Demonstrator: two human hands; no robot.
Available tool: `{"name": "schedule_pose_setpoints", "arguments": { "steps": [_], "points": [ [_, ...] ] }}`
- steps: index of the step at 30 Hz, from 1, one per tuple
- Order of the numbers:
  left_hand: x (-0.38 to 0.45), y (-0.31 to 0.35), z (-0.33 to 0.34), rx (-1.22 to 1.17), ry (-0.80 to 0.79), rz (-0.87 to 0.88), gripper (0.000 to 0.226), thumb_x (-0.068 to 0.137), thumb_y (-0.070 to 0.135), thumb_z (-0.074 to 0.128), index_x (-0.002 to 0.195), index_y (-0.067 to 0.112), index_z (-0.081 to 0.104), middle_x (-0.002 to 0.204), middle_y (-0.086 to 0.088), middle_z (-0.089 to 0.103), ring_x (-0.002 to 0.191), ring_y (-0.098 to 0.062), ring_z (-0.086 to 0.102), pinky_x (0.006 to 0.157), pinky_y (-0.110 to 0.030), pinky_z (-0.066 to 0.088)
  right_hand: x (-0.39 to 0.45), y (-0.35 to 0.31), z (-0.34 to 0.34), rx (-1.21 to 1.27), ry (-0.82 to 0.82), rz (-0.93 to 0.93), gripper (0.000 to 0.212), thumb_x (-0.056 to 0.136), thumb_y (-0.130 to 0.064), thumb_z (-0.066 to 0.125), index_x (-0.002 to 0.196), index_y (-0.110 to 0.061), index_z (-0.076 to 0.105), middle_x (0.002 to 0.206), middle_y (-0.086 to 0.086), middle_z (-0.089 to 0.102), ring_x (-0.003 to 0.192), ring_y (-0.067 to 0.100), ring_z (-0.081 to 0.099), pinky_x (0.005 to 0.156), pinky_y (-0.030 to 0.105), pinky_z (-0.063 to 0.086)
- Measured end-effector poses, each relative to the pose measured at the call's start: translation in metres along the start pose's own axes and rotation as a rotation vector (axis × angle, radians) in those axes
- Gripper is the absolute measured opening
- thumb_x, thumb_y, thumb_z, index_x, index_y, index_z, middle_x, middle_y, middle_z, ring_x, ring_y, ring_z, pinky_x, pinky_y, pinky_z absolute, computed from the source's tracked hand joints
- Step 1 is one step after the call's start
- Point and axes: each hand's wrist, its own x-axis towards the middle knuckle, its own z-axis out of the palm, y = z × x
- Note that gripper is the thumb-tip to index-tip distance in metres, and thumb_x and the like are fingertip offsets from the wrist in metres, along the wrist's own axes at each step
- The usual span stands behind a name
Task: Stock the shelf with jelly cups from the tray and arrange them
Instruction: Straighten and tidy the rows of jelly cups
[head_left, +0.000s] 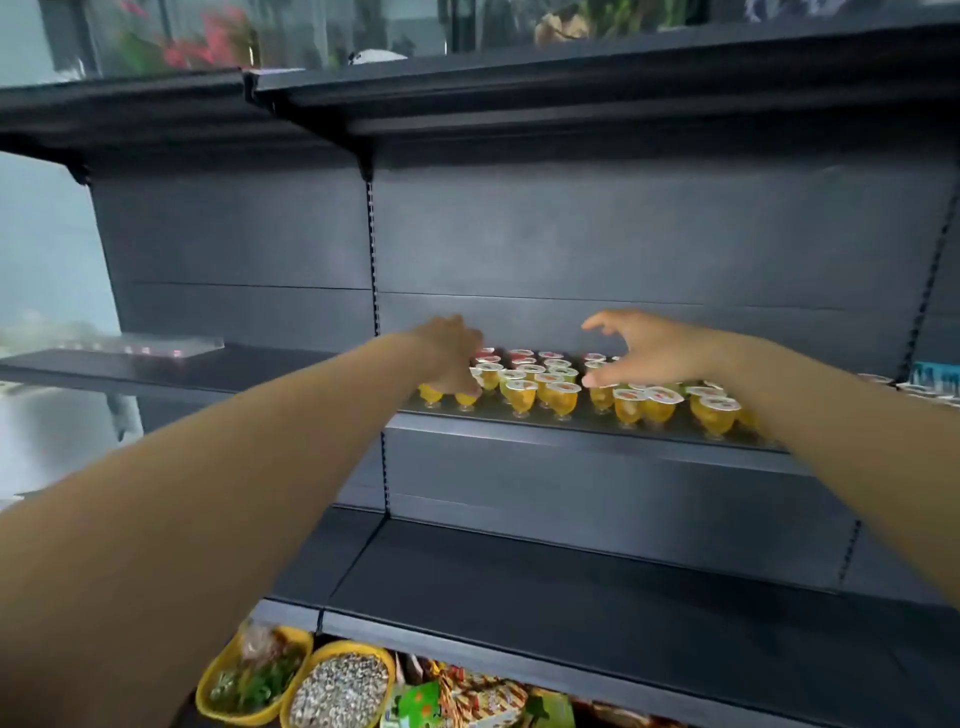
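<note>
On the far left, a clear tray (140, 347) is seen lying on the neighbouring dark shelf (249, 371), with small red-topped items blurred inside it. Lower down at the left, two yellow baskets (298, 680) are shown, one with greens and one with pale seeds, and bright packets (483, 699) are laid just beside them.

The left hand (451, 358) is stretched out to the left end of the middle shelf (597, 434). Its fingers are curled downward over the leftmost jelly cups (540, 387), and the cup tops are touched by them; whether a cup is actually gripped cannot be told, as the fingertips are hidden by the back of the hand.

The jelly cups are set in rows across the middle shelf, yellow-orange with white foil lids, and red ones are placed at the back.

The right hand (649, 348) is held over the middle of the rows, released, with fingers spread and lightly bent, the thumb lowered near a lid. More cups are stood to its right, partly covered by the forearm.

A bare lower shelf (597, 597) is seen beneath.
</note>
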Motion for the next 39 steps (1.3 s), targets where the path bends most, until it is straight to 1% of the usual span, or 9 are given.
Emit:
{"name": "schedule_pose_setpoints", "arguments": {
  "steps": [7,12,17,23,29,34,36,38,39],
  "points": [
    [0.038,-0.111,0.014,0.034,0.008,-0.105,0.061,0.091,0.037,0.056,0.143,0.014,0.033,0.140,-0.012,0.036,0.129,-0.032,0.039,0.100,-0.039,0.038,0.108,-0.052,0.032,0.024,-0.040,-0.018,0.074,0.087,-0.040,0.065,0.147,-0.022,0.028,0.152,0.004,0.032,0.136,0.022,0.036,0.106,0.032,0.031],
    [0.107,-0.185,0.042,0.044,-0.046,-0.125,0.066,0.090,0.039,0.058,0.145,0.017,0.029,0.143,-0.009,0.032,0.131,-0.030,0.037,0.101,-0.040,0.037,0.215,-0.069,0.056,0.035,-0.032,-0.027,0.072,0.086,-0.043,0.065,0.146,-0.024,0.030,0.151,0.003,0.035,0.135,0.023,0.037,0.105,0.034,0.033],
    [0.193,-0.248,0.052,0.052,-0.025,-0.132,0.063,0.091,0.036,0.056,0.145,0.018,0.029,0.145,-0.007,0.033,0.131,-0.028,0.038,0.099,-0.035,0.038,0.325,-0.074,0.079,0.099,0.026,0.010,0.067,0.084,-0.047,0.066,0.141,-0.026,0.037,0.146,0.001,0.041,0.132,0.023,0.042,0.108,0.040,0.036],
    [0.282,-0.303,0.089,-0.046,-0.085,-0.114,0.058,0.092,0.035,0.055,0.143,0.016,0.034,0.148,-0.004,0.035,0.133,-0.024,0.037,0.103,-0.035,0.035,0.424,-0.076,0.108,0.161,0.003,0.063,0.063,0.084,-0.043,0.068,0.138,-0.023,0.042,0.142,0.003,0.045,0.129,0.021,0.045,0.107,0.036,0.036],
    [0.367,-0.339,0.128,-0.177,-0.119,-0.015,0.054,0.094,0.036,0.053,0.140,0.012,0.041,0.145,-0.006,0.040,0.130,-0.024,0.040,0.102,-0.032,0.034,0.496,-0.076,0.142,0.221,-0.037,0.149,0.056,0.087,-0.040,0.066,0.136,-0.020,0.046,0.140,0.004,0.047,0.127,0.021,0.047,0.106,0.034,0.034],
    [0.437,-0.361,0.166,-0.277,-0.180,0.070,0.051,0.090,0.042,0.057,0.124,0.004,0.056,0.131,-0.013,0.054,0.119,-0.029,0.051,0.096,-0.033,0.041,0.547,-0.074,0.167,0.264,-0.039,0.253,0.054,0.087,-0.039,0.066,0.134,-0.017,0.050,0.137,0.002,0.050,0.126,0.020,0.047,0.103,0.032,0.034],
    [0.457,-0.362,0.182,-0.302,-0.227,0.125,0.045,0.089,0.044,0.057,0.102,0.002,0.065,0.107,-0.017,0.062,0.100,-0.029,0.058,0.084,-0.034,0.044,0.564,-0.072,0.178,0.279,-0.032,0.298,0.056,0.085,-0.041,0.068,0.133,-0.017,0.051,0.136,0.002,0.052,0.123,0.019,0.049,0.101,0.029,0.036],
    [0.471,-0.361,0.197,-0.319,-0.236,0.156,0.042,0.087,0.047,0.059,0.074,0.006,0.060,0.074,-0.007,0.056,0.075,-0.022,0.053,0.066,-0.028,0.039,0.576,-0.069,0.191,0.310,-0.027,0.331,0.058,0.084,-0.041,0.069,0.133,-0.015,0.051,0.136,0.003,0.052,0.123,0.020,0.049,0.100,0.029,0.037],
    [0.477,-0.361,0.205,-0.342,-0.221,0.164,0.043,0.086,0.047,0.060,0.070,0.008,0.055,0.067,-0.004,0.049,0.068,-0.018,0.049,0.061,-0.026,0.035,0.581,-0.068,0.197,0.321,-0.028,0.346,0.060,0.083,-0.040,0.069,0.134,-0.014,0.051,0.137,0.003,0.051,0.124,0.020,0.049,0.100,0.029,0.037]
  ]
}}
